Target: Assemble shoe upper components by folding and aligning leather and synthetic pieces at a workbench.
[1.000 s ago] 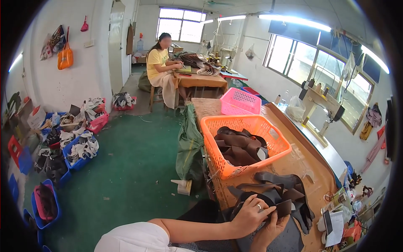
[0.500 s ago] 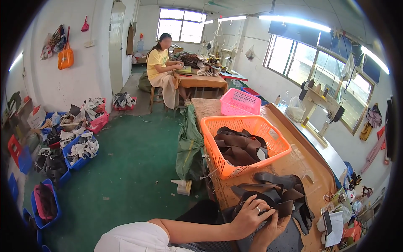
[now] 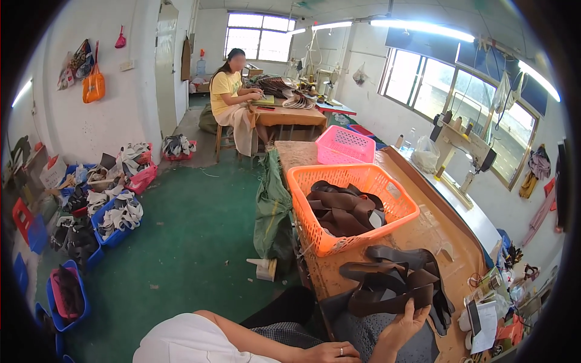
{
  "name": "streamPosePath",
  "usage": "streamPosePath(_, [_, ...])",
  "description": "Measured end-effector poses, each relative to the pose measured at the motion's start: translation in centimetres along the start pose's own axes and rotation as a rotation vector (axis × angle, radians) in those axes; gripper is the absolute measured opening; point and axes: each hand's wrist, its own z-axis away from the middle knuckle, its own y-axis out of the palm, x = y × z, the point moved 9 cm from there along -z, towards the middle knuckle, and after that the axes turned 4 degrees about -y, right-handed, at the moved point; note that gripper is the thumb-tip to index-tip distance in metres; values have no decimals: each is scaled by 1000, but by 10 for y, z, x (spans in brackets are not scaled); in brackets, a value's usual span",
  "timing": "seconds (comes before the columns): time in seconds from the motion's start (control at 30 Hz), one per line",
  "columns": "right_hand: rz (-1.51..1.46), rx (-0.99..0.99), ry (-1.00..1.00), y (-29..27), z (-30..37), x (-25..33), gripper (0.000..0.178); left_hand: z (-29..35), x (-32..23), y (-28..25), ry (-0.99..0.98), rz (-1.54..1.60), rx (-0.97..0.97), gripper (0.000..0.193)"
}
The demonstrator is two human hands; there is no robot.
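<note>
Head camera, looking down and forward along a long wooden counter [image 3: 436, 242] that runs away on the person's right side.

At the bottom of the view, the right hand [image 3: 404, 323] rises from the lower edge with its fingers curled shut around the near end of a dark brown strap piece [image 3: 393, 299]. The piece lies directly above the grip and stretches left across the counter; the fingertips wrap over its lower edge. It is the nearest piece of a loose pile of dark brown cut pieces [image 3: 399, 272] lying just beyond the hand; how many are in the pile cannot be counted, as they overlap.

The left hand [image 3: 330, 353] lies low at the bottom edge, a ring on one finger, resting on dark fabric in the lap. It holds nothing that can be made out, and the fingers look relaxed and partly curled.

Two baskets stand on the counter: one orange basket [image 3: 357, 239] just beyond the pile, holding more dark brown pieces, and one pink basket [image 3: 346, 146] farther off.

Farther back, one other person in a yellow top [image 3: 225, 85] sits working at a separate table.

Blue bins [image 3: 115, 224] of pieces line the green floor on the left.
</note>
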Motion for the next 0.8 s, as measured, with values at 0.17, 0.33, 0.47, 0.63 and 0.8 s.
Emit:
streamPosePath(0.17, [-6,-4,9,-3,2,-1,31,-1,4,4,-53,22,26,33])
streamPosePath(0.33, [16,-26,11,-8,3,0,32,0,6,5,-76,43,25,32])
streamPosePath(0.47, [14,-26,13,-11,2,0,32,1,7,7,-93,48,46,31])
streamPosePath(0.63, [1,-26,3,-13,1,-3,32,2,11,11,-113,51,64,31])
streamPosePath(0.8, [3,-29,3,-17,0,-6,34,3,12,13,-115,58,64,31])
